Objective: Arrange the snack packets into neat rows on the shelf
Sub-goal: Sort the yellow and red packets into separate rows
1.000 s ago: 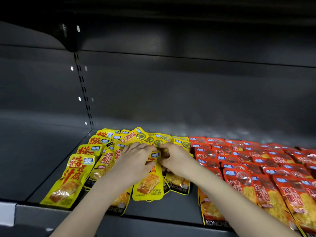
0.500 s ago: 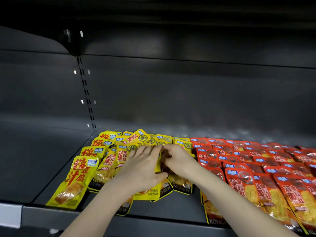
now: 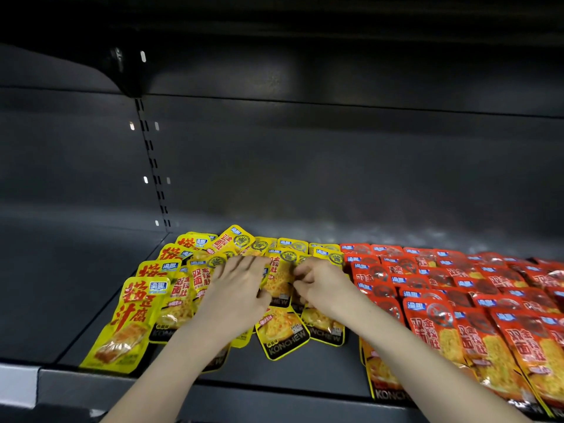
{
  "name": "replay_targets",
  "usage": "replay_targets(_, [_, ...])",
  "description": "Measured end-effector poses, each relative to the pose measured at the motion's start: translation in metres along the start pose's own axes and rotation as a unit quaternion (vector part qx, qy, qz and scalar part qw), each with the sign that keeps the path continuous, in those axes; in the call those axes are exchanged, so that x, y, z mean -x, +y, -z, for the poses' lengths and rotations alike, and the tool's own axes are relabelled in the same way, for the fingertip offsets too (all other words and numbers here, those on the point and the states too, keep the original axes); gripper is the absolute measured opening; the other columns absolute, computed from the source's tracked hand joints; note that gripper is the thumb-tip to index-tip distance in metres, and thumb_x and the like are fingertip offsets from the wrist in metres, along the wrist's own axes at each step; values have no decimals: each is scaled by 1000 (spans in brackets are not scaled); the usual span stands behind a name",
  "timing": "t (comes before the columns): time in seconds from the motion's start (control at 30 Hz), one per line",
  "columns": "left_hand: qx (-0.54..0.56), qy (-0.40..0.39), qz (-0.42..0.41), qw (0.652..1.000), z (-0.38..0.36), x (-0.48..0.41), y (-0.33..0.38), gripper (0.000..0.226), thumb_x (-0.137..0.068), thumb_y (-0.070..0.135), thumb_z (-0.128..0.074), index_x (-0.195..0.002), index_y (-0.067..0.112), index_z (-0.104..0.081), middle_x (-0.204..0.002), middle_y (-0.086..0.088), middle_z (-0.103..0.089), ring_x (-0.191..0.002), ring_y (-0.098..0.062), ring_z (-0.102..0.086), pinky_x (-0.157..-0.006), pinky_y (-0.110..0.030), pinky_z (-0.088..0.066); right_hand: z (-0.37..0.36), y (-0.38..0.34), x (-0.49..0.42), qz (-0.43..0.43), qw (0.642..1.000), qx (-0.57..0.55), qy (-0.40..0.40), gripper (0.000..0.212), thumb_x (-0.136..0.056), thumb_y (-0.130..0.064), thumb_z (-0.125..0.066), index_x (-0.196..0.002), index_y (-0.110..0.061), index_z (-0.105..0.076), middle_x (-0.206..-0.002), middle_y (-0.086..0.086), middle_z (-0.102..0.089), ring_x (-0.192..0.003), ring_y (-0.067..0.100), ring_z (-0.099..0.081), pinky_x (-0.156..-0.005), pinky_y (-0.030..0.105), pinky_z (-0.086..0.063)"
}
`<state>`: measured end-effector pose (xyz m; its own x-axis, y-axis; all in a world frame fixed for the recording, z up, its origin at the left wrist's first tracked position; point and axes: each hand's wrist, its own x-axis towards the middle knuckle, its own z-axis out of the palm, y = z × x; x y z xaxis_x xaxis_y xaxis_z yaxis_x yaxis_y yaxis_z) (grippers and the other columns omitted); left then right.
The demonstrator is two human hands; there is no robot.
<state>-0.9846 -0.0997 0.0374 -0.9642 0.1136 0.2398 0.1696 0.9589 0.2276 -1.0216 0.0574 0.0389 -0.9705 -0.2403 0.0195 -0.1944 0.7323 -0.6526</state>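
Left hand (image 3: pixel 238 290) mine: flat, fingers spread, pressing on yellow packets (image 3: pixel 183 300) heaped loosely at middle of shelf (image 3: pixel 305 372). Right hand (image 3: pixel 320 285): fingers curled, pinching right edge of single yellow packet (image 3: pixel 279 283) lying between both hands. Black bottom bands on near ones read "KONCHEW". Blue logo tabs at top corners, too small to read. Leftmost row: big red Chinese characters. Red packets (image 3: pixel 476 340) to right, overlapping rows running near to far.

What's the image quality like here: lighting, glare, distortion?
Head view: dim, top nearly black, light pooling on the yellow packets and red packets; head view: faint glare on far-right red ones; head view: wide-angle stretch toward the corners, shelf edge slanted, rear print soft.
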Motion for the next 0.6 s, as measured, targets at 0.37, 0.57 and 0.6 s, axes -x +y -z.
replay_targets(0.37, [-25, 2, -6, 1000, -3, -6, 3, 49, -93, 30, -40, -141, 33, -29, -142, 11, -37, -134, -16, -25, -108, -37, -24, -8, -16, -14, -83, 990, -114, 16, 45, -91, -23, -57, -127, -9, -35, -77, 7, -55, -56, 14, -47, -35, 19, -31])
replay_targets(0.57, [8, 24, -19, 1000, -1, -12, 9, 43, -97, 34, -37, -139, 31, -33, -139, 9, -43, -133, -16, -29, -107, -36, -28, 6, -14, -3, -58, 978, -199, 26, 43, -94, -9, -50, -134, -11, -34, -64, 2, -50, -42, 11, -43, -45, 26, -36])
replay_targets(0.6, [16, 28, -21, 999, -1, -14, 11, 42, -97, 35, -37, -139, 30, -33, -138, 7, -44, -132, -17, -32, -107, -36, -30, 11, -11, 0, -55, 976, -210, 27, 43, -94, -8, -50, -135, -12, -35, -69, 1, -50, -42, 9, -44, -44, 23, -37])
